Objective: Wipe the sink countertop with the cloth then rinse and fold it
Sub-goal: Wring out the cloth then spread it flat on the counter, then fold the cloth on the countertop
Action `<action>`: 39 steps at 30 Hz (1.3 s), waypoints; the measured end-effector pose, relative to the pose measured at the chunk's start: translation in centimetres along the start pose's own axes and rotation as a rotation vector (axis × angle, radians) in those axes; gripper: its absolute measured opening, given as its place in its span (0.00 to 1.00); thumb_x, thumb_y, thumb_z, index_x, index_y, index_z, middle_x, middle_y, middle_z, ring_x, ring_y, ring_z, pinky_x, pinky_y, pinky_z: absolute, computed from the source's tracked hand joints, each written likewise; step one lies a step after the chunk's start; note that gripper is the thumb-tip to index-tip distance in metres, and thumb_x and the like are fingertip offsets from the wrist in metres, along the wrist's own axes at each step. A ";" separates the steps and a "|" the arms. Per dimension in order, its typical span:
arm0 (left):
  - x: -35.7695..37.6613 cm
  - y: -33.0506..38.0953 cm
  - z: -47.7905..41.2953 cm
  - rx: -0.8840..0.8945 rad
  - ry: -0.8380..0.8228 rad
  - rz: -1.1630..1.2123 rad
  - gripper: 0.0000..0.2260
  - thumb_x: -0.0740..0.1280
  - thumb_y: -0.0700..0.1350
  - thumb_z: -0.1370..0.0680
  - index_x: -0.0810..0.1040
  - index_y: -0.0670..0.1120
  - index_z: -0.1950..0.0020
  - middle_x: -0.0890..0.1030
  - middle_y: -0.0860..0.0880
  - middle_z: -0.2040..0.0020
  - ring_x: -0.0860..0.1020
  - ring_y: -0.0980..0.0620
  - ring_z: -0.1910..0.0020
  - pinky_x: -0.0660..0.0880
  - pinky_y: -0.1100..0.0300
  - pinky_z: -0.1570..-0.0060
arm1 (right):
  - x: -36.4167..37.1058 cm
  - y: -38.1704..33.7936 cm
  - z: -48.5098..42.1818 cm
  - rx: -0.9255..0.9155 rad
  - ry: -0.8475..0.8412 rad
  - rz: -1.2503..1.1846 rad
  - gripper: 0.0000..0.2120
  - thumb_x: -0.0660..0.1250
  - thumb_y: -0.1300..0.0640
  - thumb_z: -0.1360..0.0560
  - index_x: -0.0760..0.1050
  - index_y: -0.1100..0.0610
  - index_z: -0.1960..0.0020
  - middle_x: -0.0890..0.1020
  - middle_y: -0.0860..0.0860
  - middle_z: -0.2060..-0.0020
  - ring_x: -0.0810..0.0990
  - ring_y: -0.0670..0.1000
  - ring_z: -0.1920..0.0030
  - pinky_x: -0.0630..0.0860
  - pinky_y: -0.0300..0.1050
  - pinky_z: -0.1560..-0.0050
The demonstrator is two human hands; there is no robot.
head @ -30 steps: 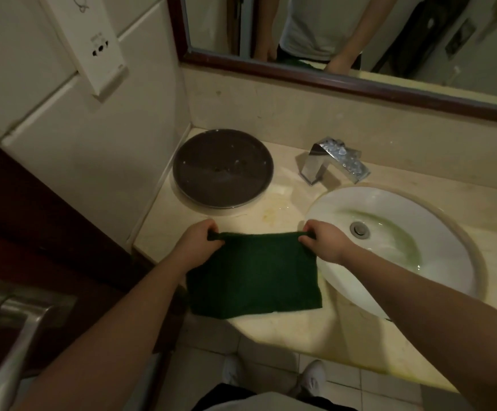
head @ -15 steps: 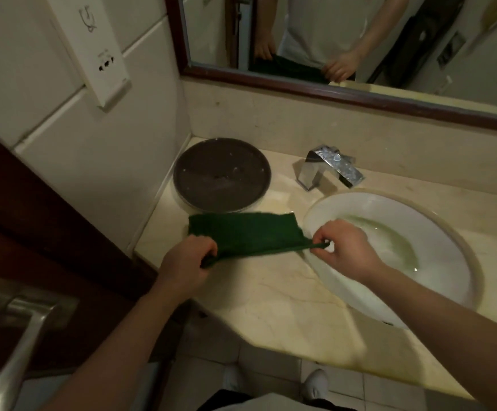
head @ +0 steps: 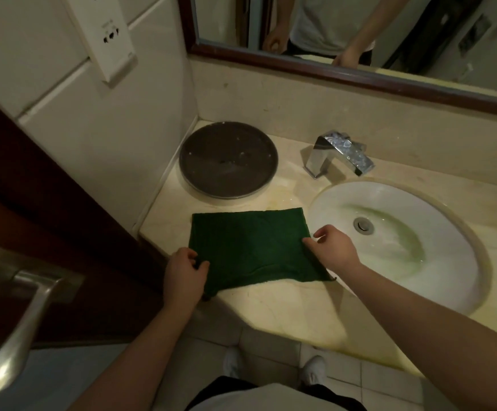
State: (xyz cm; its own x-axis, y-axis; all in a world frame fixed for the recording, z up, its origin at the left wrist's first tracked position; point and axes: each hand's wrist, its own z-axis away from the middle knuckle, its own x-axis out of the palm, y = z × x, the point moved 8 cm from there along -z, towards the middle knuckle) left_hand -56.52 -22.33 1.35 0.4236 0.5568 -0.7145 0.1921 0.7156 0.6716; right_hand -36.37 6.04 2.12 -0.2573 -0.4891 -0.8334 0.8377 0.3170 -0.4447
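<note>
Round dark tray (head: pixel 228 160) in the back corner; wood-framed mirror (head: pixel 389 31) above; metal door handle (head: pixel 19 321) at lower left.

The cloth (head: pixel 250 247) is recorded as a plain dark green. The countertop (head: pixel 285 307) is noted as cream marble with faint veining and yellowish staining, and the sink basin (head: pixel 357 200) as white, marked by a green tinge toward the drain. The round tray (head: pixel 228 160) is logged as dark brown, the tap (head: pixel 339 154) as bright chrome and the mirror frame (head: pixel 330 71) as dark reddish brown.
</note>
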 end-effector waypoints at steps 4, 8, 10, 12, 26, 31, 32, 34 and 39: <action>0.4 0.2 0.5 -0.119 0.010 -0.090 0.19 0.72 0.49 0.26 0.75 0.42 0.39 0.80 0.46 0.49 0.76 0.52 0.55 0.72 0.58 0.61 | 1.1 -1.0 -0.1 0.054 -0.037 0.088 0.20 0.68 0.40 0.28 0.70 0.54 0.48 0.78 0.51 0.58 0.76 0.52 0.57 0.73 0.47 0.59; 0.6 1.2 0.8 -0.171 0.022 -0.122 0.12 0.69 0.45 0.24 0.77 0.44 0.41 0.80 0.47 0.49 0.77 0.51 0.54 0.70 0.58 0.61 | 0.8 -1.6 0.0 0.081 -0.055 0.086 0.17 0.69 0.44 0.27 0.72 0.58 0.53 0.76 0.53 0.61 0.74 0.52 0.59 0.74 0.48 0.57; 0.6 1.5 0.8 -0.177 0.021 -0.060 0.08 0.68 0.44 0.24 0.77 0.46 0.45 0.78 0.49 0.52 0.74 0.54 0.57 0.69 0.60 0.62 | 0.9 -1.9 -0.1 0.064 -0.086 0.070 0.16 0.69 0.49 0.27 0.76 0.63 0.52 0.79 0.57 0.61 0.74 0.52 0.62 0.73 0.48 0.57; 0.4 1.8 0.7 -0.152 0.029 0.006 0.04 0.68 0.43 0.24 0.74 0.47 0.51 0.77 0.49 0.54 0.74 0.54 0.59 0.68 0.62 0.66 | 1.1 -2.1 -0.1 0.047 -0.105 0.042 0.14 0.68 0.52 0.27 0.78 0.64 0.51 0.82 0.60 0.58 0.75 0.52 0.63 0.75 0.49 0.57; -2.4 -0.8 1.2 -0.226 0.119 -0.009 0.18 0.71 0.44 0.25 0.70 0.43 0.38 0.76 0.44 0.42 0.77 0.48 0.50 0.70 0.59 0.60 | 1.4 -5.4 1.9 0.290 -0.592 -0.811 0.17 0.58 0.66 0.22 0.71 0.57 0.35 0.80 0.60 0.44 0.81 0.60 0.44 0.80 0.57 0.46; 2.5 5.9 3.5 0.170 -0.153 0.283 0.19 0.72 0.47 0.26 0.70 0.52 0.39 0.73 0.53 0.43 0.75 0.57 0.49 0.76 0.59 0.46 | 3.2 -9.6 2.5 0.236 -0.755 -0.888 0.28 0.57 0.67 0.22 0.59 0.48 0.26 0.75 0.63 0.38 0.80 0.63 0.41 0.79 0.59 0.46; 3.8 6.5 4.0 0.141 -0.259 0.441 0.22 0.72 0.48 0.27 0.69 0.55 0.36 0.73 0.55 0.41 0.75 0.59 0.47 0.77 0.59 0.44 | 3.5 -11.0 2.9 0.197 -0.774 -0.876 0.27 0.57 0.67 0.22 0.60 0.47 0.27 0.75 0.63 0.38 0.81 0.62 0.43 0.78 0.60 0.43; 5.7 6.9 4.6 0.004 -0.416 0.737 0.30 0.73 0.48 0.27 0.64 0.59 0.28 0.72 0.56 0.34 0.75 0.62 0.41 0.76 0.59 0.41 | 4.5 -13.8 3.8 0.119 -0.795 -0.863 0.25 0.56 0.68 0.23 0.64 0.49 0.31 0.77 0.63 0.39 0.82 0.62 0.45 0.77 0.61 0.41; 5.5 4.3 4.2 -0.174 -0.381 0.898 0.45 0.75 0.52 0.35 0.54 0.66 0.25 0.71 0.54 0.30 0.72 0.51 0.32 0.76 0.43 0.39 | 8.6 -18.6 4.9 -0.034 -0.684 -0.573 0.38 0.62 0.66 0.28 0.54 0.41 0.24 0.80 0.62 0.54 0.81 0.58 0.67 0.80 0.52 0.68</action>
State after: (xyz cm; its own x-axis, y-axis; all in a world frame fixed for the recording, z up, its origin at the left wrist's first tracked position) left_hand -49.64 -17.92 1.11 0.6105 0.7720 0.1770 -0.4596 0.1634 0.8729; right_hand -51.81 -8.06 4.84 -0.2793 -0.9542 -0.1071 0.6509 -0.1061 -0.7517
